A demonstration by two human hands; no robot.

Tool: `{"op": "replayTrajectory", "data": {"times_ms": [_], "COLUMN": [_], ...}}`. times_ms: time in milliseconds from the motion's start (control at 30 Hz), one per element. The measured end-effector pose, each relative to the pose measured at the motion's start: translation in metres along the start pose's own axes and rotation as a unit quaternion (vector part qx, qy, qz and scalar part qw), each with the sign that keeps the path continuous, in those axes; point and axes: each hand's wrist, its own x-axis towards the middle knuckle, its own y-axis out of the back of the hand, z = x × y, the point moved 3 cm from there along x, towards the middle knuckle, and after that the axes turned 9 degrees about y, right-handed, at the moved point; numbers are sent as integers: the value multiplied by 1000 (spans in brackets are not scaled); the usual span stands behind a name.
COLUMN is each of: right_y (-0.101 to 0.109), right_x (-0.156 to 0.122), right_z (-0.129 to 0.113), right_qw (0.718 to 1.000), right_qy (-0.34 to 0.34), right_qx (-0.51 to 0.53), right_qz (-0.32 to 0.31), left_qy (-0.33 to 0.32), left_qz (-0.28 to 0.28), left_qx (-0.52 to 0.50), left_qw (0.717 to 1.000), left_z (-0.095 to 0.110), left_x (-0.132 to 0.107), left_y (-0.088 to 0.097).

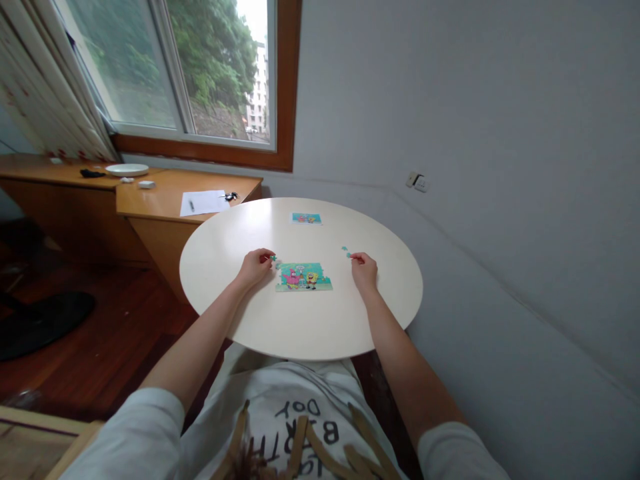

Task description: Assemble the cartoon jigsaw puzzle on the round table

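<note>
A mostly joined cartoon jigsaw puzzle (299, 272) lies flat on the round white table (300, 327), its left and right edges uneven. Just off its upper left corner, my left hand (255, 268) pinches a small teal puzzle piece (273, 258). Another loose bit shows below those fingers, close to the puzzle's edge. To the right of the puzzle, my right hand (365, 271) has its thumb and fingertips closed on a teal puzzle piece (349, 255) at the tabletop. A further loose piece (344, 249) lies slightly beyond it.
Farther back on the table lies a small picture card (307, 219) with a similar cartoon. A wooden desk (175, 183) by the window carries a paper sheet (203, 203), keys (231, 197) and a white plate (127, 170). The wall (475, 200) stands close on the right.
</note>
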Motion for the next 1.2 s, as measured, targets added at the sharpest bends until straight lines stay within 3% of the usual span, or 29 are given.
{"op": "replayTrajectory", "data": {"times_ms": [433, 700, 900, 1200], "right_y": [-1, 11, 23, 21], "right_x": [1, 10, 15, 14], "right_z": [5, 14, 20, 21], "right_qw": [999, 990, 979, 978], "right_qy": [-14, -43, -69, -65], "right_qx": [41, 79, 84, 92], "right_qz": [23, 109, 175, 178], "left_qy": [42, 79, 86, 97], "left_qz": [94, 159, 178, 207], "left_qx": [-85, -97, -93, -92], "left_qw": [991, 979, 976, 969], "left_z": [3, -4, -4, -6], "left_x": [1, 7, 6, 6], "left_y": [15, 27, 29, 35]}}
